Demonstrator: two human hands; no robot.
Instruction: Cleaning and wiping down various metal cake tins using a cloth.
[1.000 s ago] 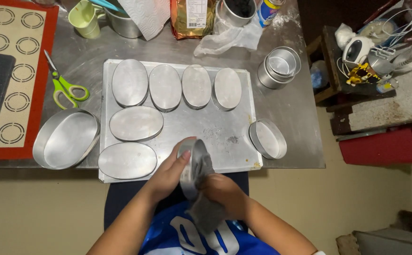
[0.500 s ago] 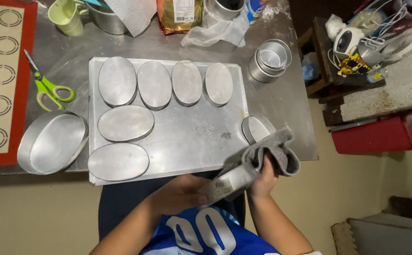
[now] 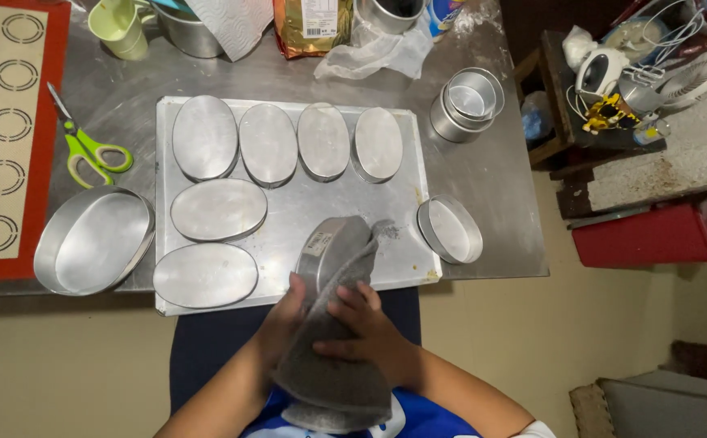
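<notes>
Steel worktop ahead of you, and since a moment ago you have drawn the oval tin back over the tray, left hand gripping it, right hand pressing the grey cloth around it.

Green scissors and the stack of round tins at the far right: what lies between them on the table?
In the head view, the baking tray lies between the green scissors and the stack of round tins, its back row holding four upturned oval tins.
</notes>
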